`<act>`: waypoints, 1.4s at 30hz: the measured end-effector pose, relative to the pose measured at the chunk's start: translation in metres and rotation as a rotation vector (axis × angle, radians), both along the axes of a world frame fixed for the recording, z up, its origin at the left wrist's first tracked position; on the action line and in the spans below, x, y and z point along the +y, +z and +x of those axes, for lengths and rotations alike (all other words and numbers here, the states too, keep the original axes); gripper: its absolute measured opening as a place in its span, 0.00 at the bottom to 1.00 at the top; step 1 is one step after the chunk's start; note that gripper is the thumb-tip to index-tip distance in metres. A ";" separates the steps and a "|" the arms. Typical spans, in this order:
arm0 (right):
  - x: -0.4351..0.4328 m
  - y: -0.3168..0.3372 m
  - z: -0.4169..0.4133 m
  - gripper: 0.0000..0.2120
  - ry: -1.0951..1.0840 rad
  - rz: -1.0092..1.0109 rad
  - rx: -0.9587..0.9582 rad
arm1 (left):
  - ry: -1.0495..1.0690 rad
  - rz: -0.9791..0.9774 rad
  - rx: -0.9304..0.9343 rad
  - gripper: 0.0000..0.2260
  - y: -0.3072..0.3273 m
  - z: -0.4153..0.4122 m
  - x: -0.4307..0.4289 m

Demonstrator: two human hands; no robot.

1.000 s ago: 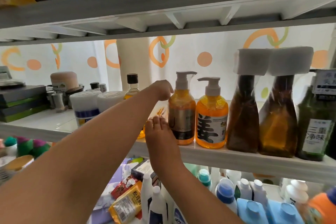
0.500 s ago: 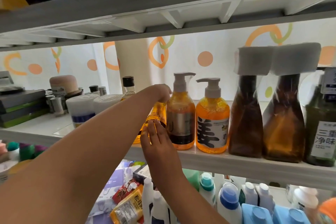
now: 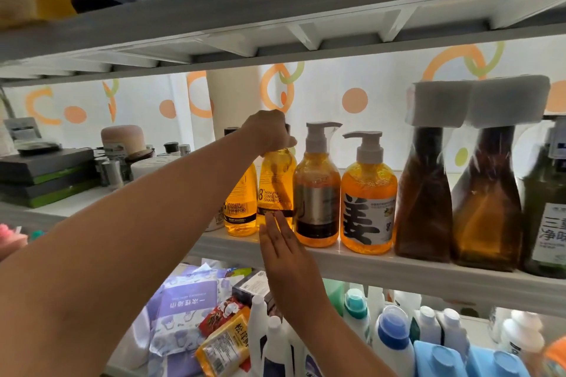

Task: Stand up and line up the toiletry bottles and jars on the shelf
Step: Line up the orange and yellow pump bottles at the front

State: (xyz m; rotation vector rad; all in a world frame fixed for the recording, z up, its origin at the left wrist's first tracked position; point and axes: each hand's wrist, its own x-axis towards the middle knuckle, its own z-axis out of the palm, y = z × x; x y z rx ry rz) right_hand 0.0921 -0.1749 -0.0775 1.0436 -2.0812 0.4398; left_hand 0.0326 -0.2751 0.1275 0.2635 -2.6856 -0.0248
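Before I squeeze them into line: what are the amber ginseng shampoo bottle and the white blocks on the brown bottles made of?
Amber ginseng shampoo bottle: likely clear glossy plastic; backlight glows through it. White blocks: matte and square-edged, possibly foam or sponge; I cannot tell for sure.

Shampoo bottle [image 3: 275, 180] cap hidden under left hand [image 3: 269, 131]; green bottle [image 3: 548, 217] cut off.
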 end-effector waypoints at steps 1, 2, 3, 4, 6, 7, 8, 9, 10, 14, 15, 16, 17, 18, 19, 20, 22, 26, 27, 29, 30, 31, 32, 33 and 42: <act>0.001 -0.002 -0.001 0.40 -0.012 0.006 -0.007 | -0.012 -0.016 -0.004 0.14 0.002 0.003 -0.001; 0.001 -0.004 -0.001 0.38 -0.025 0.013 -0.014 | -0.023 -0.034 -0.012 0.15 0.004 0.007 -0.002; 0.001 -0.006 -0.001 0.38 -0.033 0.024 -0.024 | -0.027 -0.058 -0.027 0.15 0.005 0.011 -0.002; 0.001 -0.008 -0.001 0.38 -0.034 0.032 -0.030 | -0.035 -0.087 -0.038 0.15 0.006 0.015 -0.002; 0.001 -0.011 -0.001 0.37 -0.027 0.036 -0.032 | -0.060 -0.140 -0.046 0.14 0.006 0.022 -0.001; 0.001 -0.010 0.000 0.37 -0.024 0.034 -0.041 | -0.070 -0.173 -0.039 0.13 0.005 0.025 0.000; 0.001 -0.010 0.000 0.37 -0.021 0.031 -0.057 | -0.078 -0.210 -0.022 0.13 0.004 0.028 0.001; 0.001 -0.010 0.000 0.37 -0.020 0.022 -0.077 | -0.083 -0.242 -0.006 0.14 0.003 0.031 0.002; 0.001 -0.010 0.000 0.37 -0.026 0.021 -0.107 | -0.087 -0.263 0.004 0.14 0.003 0.033 0.003; -0.003 -0.008 0.003 0.21 -0.067 0.083 -0.172 | -0.102 -0.266 0.006 0.12 0.004 0.035 0.004; -0.004 -0.006 0.003 0.18 -0.063 0.075 -0.164 | -0.103 -0.268 -0.003 0.12 0.005 0.035 0.004; -0.005 -0.005 0.004 0.17 -0.057 0.054 -0.152 | -0.105 -0.273 -0.013 0.12 0.006 0.035 0.003; -0.004 -0.003 0.005 0.17 -0.065 0.027 -0.152 | -0.107 -0.281 -0.024 0.13 0.007 0.035 0.003; -0.003 0.000 0.006 0.17 -0.074 -0.004 -0.153 | -0.108 -0.292 -0.032 0.14 0.008 0.035 0.002; -0.002 0.003 0.008 0.18 -0.073 -0.038 -0.162 | -0.111 -0.302 -0.038 0.14 0.009 0.034 0.001; -0.001 0.005 0.010 0.19 -0.066 -0.066 -0.171 | -0.117 -0.315 -0.039 0.15 0.009 0.034 0.001; -0.001 0.008 0.012 0.23 -0.047 -0.086 -0.184 | -0.126 -0.353 -0.027 0.16 0.009 0.034 -0.001; 0.000 0.015 0.015 0.30 -0.006 -0.139 -0.201 | -0.077 -0.435 -0.013 0.22 0.008 0.037 -0.002; 0.000 0.018 0.016 0.29 0.028 -0.164 -0.207 | -0.061 -0.434 0.007 0.23 0.009 0.038 -0.003; 0.000 0.025 0.018 0.24 0.080 -0.234 -0.211 | -0.058 -0.422 0.136 0.24 0.010 0.043 -0.006; 0.000 0.029 0.019 0.22 0.093 -0.268 -0.194 | -0.071 -0.411 0.242 0.23 0.011 0.046 -0.009; -0.001 0.033 0.021 0.21 0.106 -0.288 -0.171 | -0.081 -0.382 0.346 0.21 0.014 0.049 -0.014; -0.001 0.035 0.023 0.19 0.121 -0.295 -0.148 | -0.079 -0.332 0.425 0.19 0.016 0.052 -0.020; -0.002 0.037 0.025 0.17 0.138 -0.289 -0.138 | -0.060 -0.253 0.458 0.18 0.017 0.055 -0.028; -0.022 0.021 0.036 0.14 0.144 -0.201 -0.388 | -0.257 0.603 -0.001 0.24 -0.025 0.077 -0.083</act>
